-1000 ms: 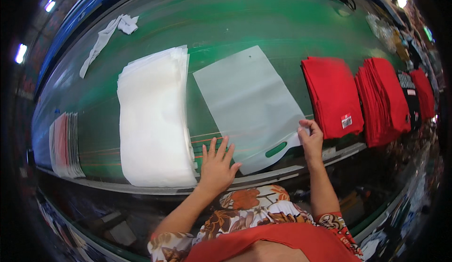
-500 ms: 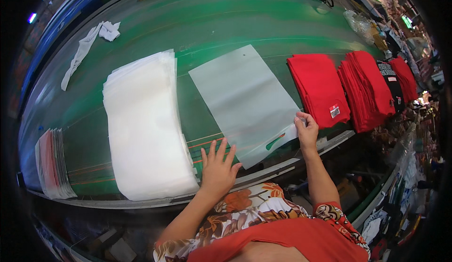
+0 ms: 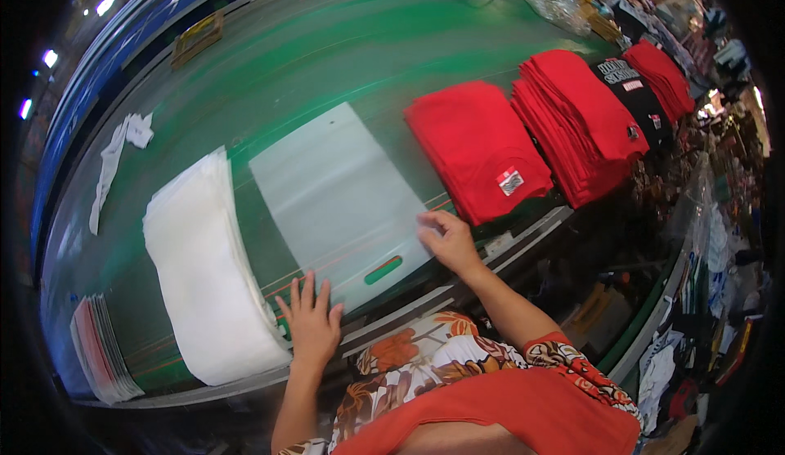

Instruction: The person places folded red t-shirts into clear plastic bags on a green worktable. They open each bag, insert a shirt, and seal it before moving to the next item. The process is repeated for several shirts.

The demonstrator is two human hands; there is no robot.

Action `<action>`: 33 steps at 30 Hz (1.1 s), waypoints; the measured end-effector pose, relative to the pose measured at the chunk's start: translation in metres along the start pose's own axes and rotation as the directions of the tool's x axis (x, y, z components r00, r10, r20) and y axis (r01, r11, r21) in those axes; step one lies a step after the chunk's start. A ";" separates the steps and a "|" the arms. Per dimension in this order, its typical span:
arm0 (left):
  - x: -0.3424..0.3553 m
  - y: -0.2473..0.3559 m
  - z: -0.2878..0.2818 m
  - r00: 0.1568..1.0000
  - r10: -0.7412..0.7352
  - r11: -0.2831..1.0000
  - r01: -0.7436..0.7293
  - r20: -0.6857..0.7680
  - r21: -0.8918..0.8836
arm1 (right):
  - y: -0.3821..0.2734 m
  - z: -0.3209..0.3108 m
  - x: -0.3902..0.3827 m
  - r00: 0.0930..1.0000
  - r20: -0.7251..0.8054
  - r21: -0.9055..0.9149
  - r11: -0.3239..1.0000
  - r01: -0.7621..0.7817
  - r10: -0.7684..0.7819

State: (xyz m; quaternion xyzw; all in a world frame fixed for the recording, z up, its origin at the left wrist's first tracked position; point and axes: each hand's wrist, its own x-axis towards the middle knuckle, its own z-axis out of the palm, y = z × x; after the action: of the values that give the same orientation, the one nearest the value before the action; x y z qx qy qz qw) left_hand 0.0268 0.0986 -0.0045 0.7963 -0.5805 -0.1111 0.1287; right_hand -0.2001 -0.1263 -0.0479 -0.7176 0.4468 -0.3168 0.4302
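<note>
A translucent grey plastic bag (image 3: pixel 339 189) lies flat on the green table, its oval handle slot (image 3: pixel 383 269) showing near the close edge. My left hand (image 3: pixel 313 324) has its fingers spread at the bag's near left corner, holding nothing. At the right edge, my right hand (image 3: pixel 451 242) is closed, with curled fingertips on the bag's margin. Left of the bag is a tall stack of white plastic bags (image 3: pixel 200 275). To its right lies a pile of folded red shirts (image 3: pixel 478 152) with a label on top.
More red shirts (image 3: pixel 576 128), a folded black shirt (image 3: pixel 625 95) and another red pile (image 3: pixel 661 79) continue rightward. Thin clear-and-red packets (image 3: pixel 106 353) stand at the far left. A white scrap (image 3: pixel 114 161), a wooden frame (image 3: pixel 196 40) and crumpled clear plastic (image 3: pixel 556 9) lie farther back.
The view has swung, so the table's contents appear farther left. The bag's near edge, folded over part of the slot before, now lies flat. My right hand has shifted slightly along the bag's right side.
</note>
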 end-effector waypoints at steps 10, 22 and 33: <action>0.039 0.059 0.006 0.984 0.069 0.997 -0.074 -0.166 -0.026 | -0.008 -0.133 0.019 0.881 -0.225 -0.401 0.864 0.305 -0.416; 0.247 0.185 0.047 0.936 0.090 0.884 -0.232 -0.341 -0.406 | 0.045 -0.193 0.026 0.935 -0.035 -0.631 0.733 0.253 -0.352; 0.377 0.161 0.056 0.962 0.158 0.967 -0.197 -0.224 -0.162 | 0.058 -0.201 0.027 0.924 -0.082 -0.522 0.806 0.280 -0.374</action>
State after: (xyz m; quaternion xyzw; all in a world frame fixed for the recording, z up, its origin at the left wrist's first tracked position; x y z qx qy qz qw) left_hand -0.0223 -0.3119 -0.0139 0.7330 -0.6203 -0.0673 0.2710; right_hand -0.3793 -0.2316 -0.0123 -0.8388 0.4197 -0.3233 0.1253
